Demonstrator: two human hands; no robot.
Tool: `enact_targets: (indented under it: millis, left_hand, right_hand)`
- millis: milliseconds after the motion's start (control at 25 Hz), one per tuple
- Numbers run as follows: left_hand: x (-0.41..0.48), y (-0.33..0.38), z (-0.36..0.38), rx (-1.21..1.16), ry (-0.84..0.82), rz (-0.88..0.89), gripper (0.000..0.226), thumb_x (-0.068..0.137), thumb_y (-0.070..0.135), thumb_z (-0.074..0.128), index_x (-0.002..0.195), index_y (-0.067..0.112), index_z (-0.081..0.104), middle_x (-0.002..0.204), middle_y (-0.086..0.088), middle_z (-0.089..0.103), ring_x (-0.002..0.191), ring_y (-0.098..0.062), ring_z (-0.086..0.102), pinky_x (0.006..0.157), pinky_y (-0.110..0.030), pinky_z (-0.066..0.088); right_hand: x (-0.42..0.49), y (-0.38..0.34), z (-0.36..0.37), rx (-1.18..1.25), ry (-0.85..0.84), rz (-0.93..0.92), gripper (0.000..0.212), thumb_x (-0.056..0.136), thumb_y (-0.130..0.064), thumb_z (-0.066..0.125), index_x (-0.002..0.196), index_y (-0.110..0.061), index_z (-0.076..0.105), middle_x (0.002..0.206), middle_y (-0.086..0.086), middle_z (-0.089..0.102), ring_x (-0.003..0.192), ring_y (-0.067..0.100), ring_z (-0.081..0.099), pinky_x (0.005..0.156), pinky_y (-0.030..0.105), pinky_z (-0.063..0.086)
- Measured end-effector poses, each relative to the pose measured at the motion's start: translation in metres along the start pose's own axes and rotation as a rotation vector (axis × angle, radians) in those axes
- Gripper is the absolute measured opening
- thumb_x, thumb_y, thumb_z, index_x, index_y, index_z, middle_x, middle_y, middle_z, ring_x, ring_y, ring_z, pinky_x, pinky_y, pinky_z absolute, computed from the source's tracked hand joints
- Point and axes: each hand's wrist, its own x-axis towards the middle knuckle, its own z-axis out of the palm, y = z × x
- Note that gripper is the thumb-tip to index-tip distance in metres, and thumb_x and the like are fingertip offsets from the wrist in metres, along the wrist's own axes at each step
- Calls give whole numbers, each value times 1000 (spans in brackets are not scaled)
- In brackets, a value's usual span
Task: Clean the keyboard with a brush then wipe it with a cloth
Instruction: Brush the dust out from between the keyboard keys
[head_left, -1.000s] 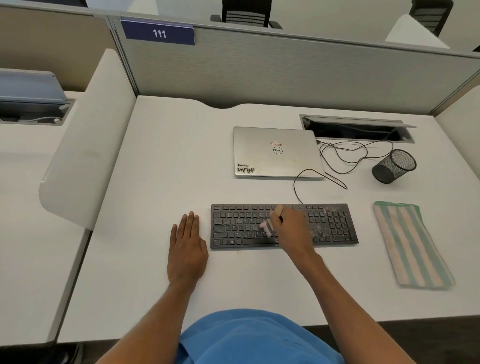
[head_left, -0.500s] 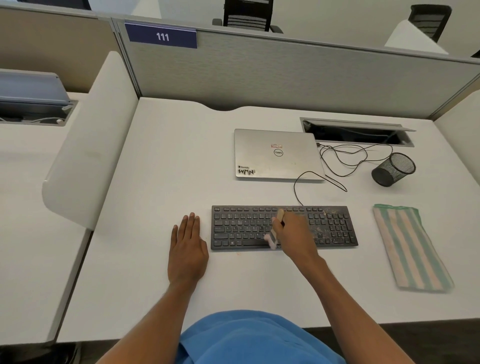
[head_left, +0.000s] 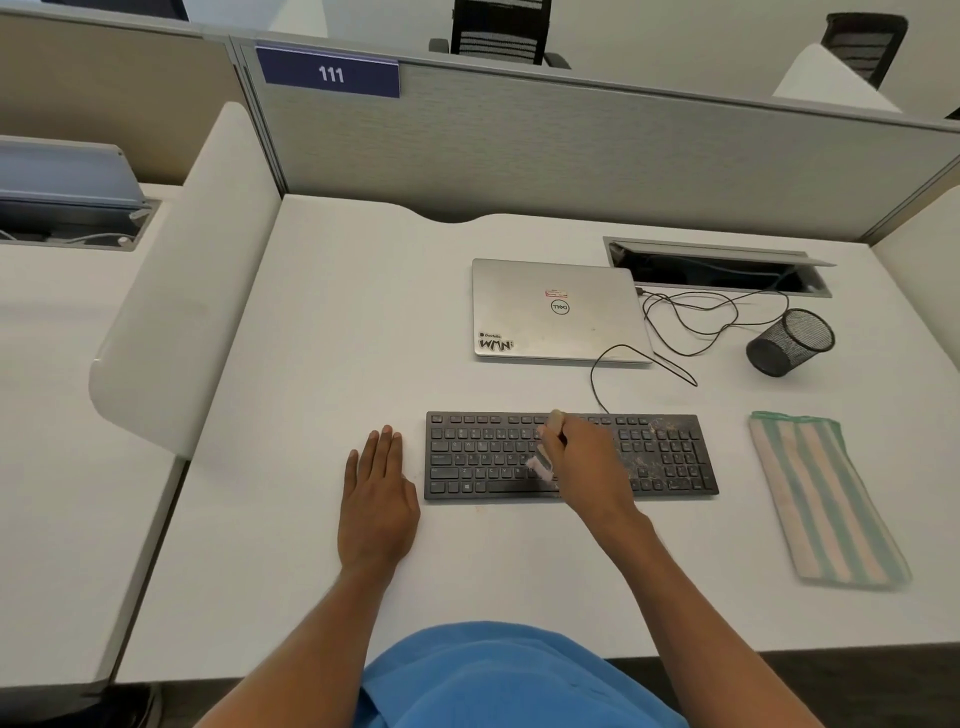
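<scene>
Now the right hand grips a small brush, fingers curled round the handle. The pale bristles are a bit blurred and seem to touch the keys near the middle of the black keyboard. Dust marks show on its right part. The left hand lies flat & relaxed on the white bench, just beside the keyboard's left edge, holding nothing. The striped cloth lies right of the keyboard, apart from it. A closed laptop lies behind.

Pale brush touches dusty keyboard; striped cloth nearby.
</scene>
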Motion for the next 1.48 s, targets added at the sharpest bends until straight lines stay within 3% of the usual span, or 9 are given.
enact_targets:
  millis: [120, 240, 360, 560, 680, 880, 1000, 1320, 1480]
  left_hand:
    - [0, 0, 0, 6, 0, 0, 69, 96, 25, 24, 162, 8, 37, 171, -7, 32, 160, -22, 23, 132, -45, 12]
    - [0, 0, 0, 10, -5, 3, 69, 97, 25, 25, 163, 8, 35, 172, -6, 30, 161, -21, 21, 132, -43, 8]
    - [0, 0, 0, 6, -10, 1, 68, 97, 25, 26, 163, 9, 34, 172, -6, 29, 161, -20, 20, 133, -43, 8]
    - [0, -1, 0, 11, -6, 7, 68, 97, 25, 26, 162, 8, 36, 171, -7, 32, 160, -23, 23, 132, -46, 13]
    - [0, -1, 0, 15, -2, 7, 68, 97, 25, 26, 161, 7, 37, 170, -7, 33, 160, -23, 25, 131, -46, 14]
    - [0, 0, 0, 5, -3, -2, 69, 96, 25, 24, 163, 8, 35, 172, -6, 31, 161, -21, 21, 132, -43, 9]
    - [-1, 0, 0, 6, 0, 0, 69, 97, 25, 25, 163, 8, 35, 172, -6, 30, 161, -21, 21, 132, -43, 9]
    - [0, -1, 1, 11, 3, 2, 69, 97, 25, 26, 162, 8, 36, 171, -7, 32, 160, -22, 23, 132, -43, 9]
    - [0, -2, 2, 19, -5, -3, 68, 97, 24, 26, 163, 7, 34, 172, -7, 30, 161, -21, 21, 132, -44, 9]
  right_hand:
    - [1, -20, 3, 113, -117, -29, 39, 104, -18, 53, 66, -23, 50, 70, -6, 61, 73, 3, 72, 57, 9, 46]
    - [4, -36, 21, 43, -261, -71, 31, 104, -18, 56, 72, -22, 56, 79, -11, 64, 66, -16, 62, 58, 4, 40]
    - [11, -35, 30, -73, -325, -74, 19, 104, -15, 52, 91, -23, 65, 86, -14, 66, 76, -11, 63, 60, 9, 41]
    - [12, 3, -8, -5, -178, 107, 24, 104, -12, 48, 90, -21, 66, 90, -7, 71, 70, -9, 67, 65, 10, 52]
    - [10, 16, -20, -129, -51, 167, 22, 102, -19, 50, 96, -26, 70, 96, -8, 76, 81, 6, 72, 79, 34, 60]
    - [-9, -19, 22, -15, -230, -43, 19, 102, -23, 57, 88, -27, 69, 89, -12, 75, 80, -8, 67, 77, 22, 51]
    - [-13, -24, 37, -8, -313, -101, 33, 101, -13, 56, 70, -25, 57, 83, -7, 74, 77, -13, 62, 70, 18, 45]
    - [-13, 51, -33, 38, -16, 207, 25, 102, -17, 51, 85, -28, 65, 88, -12, 71, 76, -9, 68, 74, 18, 57]
    - [-21, 31, -17, 52, -70, 79, 24, 100, -11, 55, 83, -18, 70, 81, -12, 73, 76, -15, 63, 70, 11, 47]
